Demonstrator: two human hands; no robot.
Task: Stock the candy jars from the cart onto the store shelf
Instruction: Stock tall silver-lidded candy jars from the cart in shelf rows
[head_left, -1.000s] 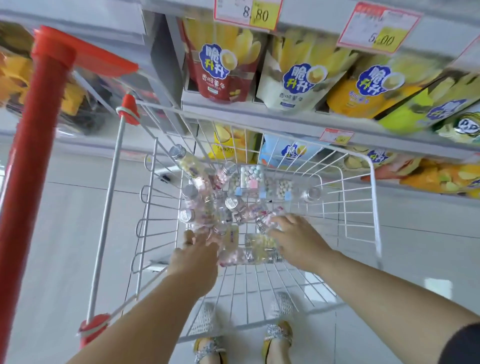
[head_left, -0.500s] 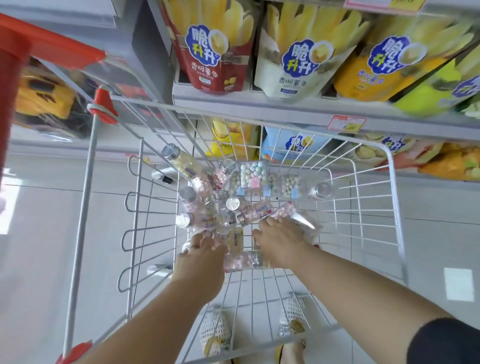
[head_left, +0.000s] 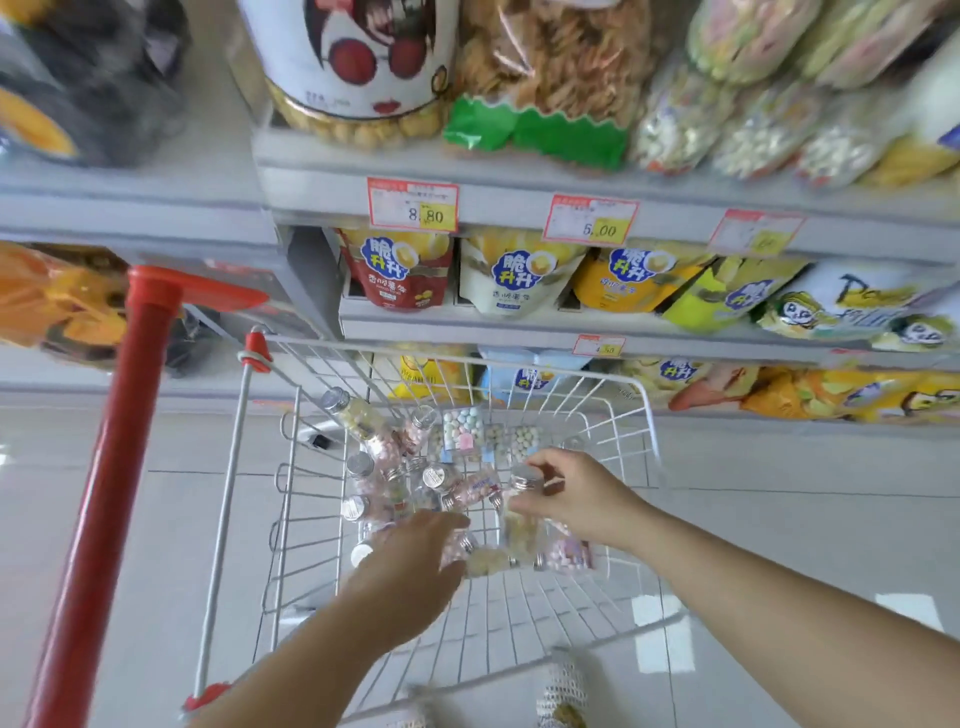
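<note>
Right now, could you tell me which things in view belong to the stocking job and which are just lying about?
Job in hand: wire cart; loose candy jars in it; yellow-candy jar gripped by the right hand; left hand down among the jars; store shelf.
Lying about: chip bags; price tags; cookie tub.
</note>
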